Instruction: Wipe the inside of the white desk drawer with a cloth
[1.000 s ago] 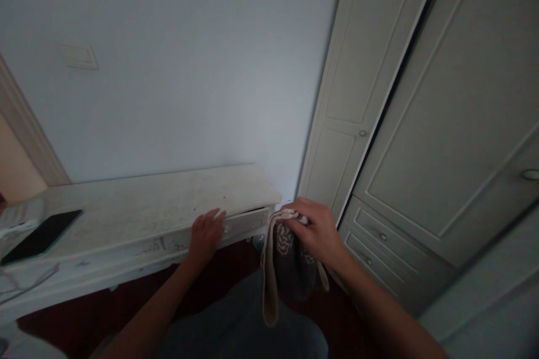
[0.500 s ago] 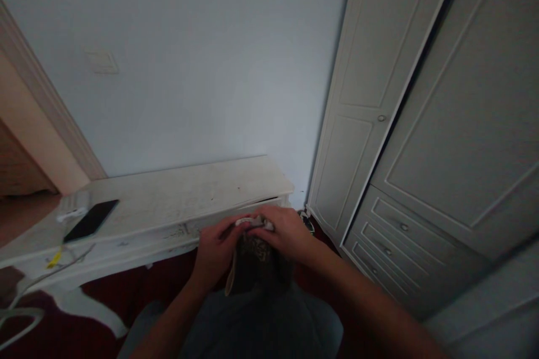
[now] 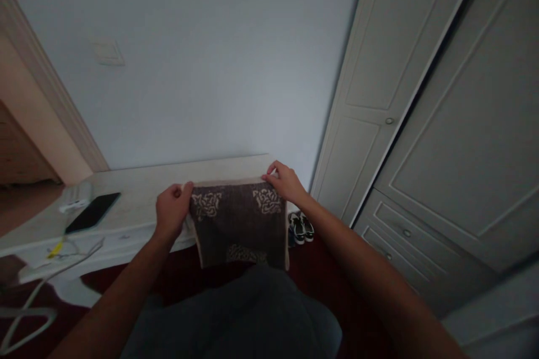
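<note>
A dark brown towel (image 3: 238,221) with pale scroll patterns and a beige border hangs spread between my two hands. My left hand (image 3: 173,207) pinches its upper left corner, fingers closed. At the upper right corner, my right hand (image 3: 286,182) grips the border between thumb and fingers. The cloth hangs down in front of the white table's front edge, above my lap. Its lower edge is partly hidden by my clothed knees (image 3: 252,314).
A white table (image 3: 138,185) runs along the wall. On its left part lie a dark phone (image 3: 93,213) and a white power strip (image 3: 76,196). A pale cable (image 3: 37,291) loops at lower left. Shoes (image 3: 301,228) stand on the dark red floor beside a white wardrobe (image 3: 357,123).
My hands have moved apart, left hand leftward and both higher. The towel, bunched between them before, is now stretched out flat and hanging.
</note>
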A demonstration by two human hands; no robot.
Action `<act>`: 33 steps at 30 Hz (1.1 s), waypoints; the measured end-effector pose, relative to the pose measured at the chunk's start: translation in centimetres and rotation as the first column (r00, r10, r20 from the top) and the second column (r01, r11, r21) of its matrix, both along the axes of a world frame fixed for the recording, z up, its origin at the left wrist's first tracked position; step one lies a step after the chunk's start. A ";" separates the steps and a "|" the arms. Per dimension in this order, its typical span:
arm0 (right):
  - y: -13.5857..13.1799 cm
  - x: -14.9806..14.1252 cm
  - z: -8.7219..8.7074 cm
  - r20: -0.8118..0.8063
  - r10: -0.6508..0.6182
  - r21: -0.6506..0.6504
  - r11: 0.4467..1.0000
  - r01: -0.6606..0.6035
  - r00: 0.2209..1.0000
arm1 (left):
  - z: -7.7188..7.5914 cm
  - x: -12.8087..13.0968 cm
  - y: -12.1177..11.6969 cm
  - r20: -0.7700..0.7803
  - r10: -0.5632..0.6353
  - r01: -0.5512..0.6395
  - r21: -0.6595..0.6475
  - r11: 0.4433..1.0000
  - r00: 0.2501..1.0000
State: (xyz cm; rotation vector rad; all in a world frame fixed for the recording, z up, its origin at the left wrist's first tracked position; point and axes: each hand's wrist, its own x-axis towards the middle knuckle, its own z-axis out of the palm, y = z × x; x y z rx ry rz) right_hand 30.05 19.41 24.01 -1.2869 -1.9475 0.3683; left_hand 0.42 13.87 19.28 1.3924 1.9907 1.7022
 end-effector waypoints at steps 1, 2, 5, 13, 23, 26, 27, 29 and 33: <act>0.7 -1.2 0.5 -0.008 0.000 0.009 1.000 0.000 1.000 | 1.1 0.8 0.2 -0.029 0.017 -0.016 0.029 0.999 0.999; 1.1 -2.5 0.9 -0.020 0.024 0.022 0.999 -0.024 1.000 | 2.1 1.8 0.3 -0.064 0.002 0.001 0.059 0.998 0.998; 1.0 -6.2 1.9 -0.096 0.198 0.060 0.979 -0.193 0.975 | 4.4 4.8 -0.2 -0.106 -0.148 0.163 0.147 0.976 0.983; -0.5 -9.4 1.4 -0.347 0.311 -0.017 0.941 -0.337 0.885 | 3.7 5.6 -0.3 0.006 -0.363 0.356 0.179 0.917 0.932; -1.6 -8.3 0.9 -0.547 0.289 0.074 0.952 -0.298 0.785 | 4.6 6.8 -3.2 0.229 -0.601 0.585 0.141 0.799 0.766; -2.6 -7.5 1.3 -0.538 0.315 0.103 0.945 -0.309 0.782 | 5.1 7.4 -4.0 0.376 -0.707 0.697 0.192 0.691 0.598; -3.0 -7.3 1.4 -0.520 0.327 0.119 0.942 -0.313 0.789 | 5.2 7.6 -4.2 0.394 -0.724 0.714 0.204 0.670 0.567; -3.5 -6.9 1.6 -0.475 0.356 0.161 0.934 -0.318 0.805 | 5.4 7.9 -4.4 0.387 -0.747 0.735 0.215 0.643 0.540; -3.5 -5.9 1.8 -0.476 0.399 0.232 0.917 -0.325 0.784 | 5.6 7.9 -4.3 0.275 -0.803 0.794 0.176 0.582 0.528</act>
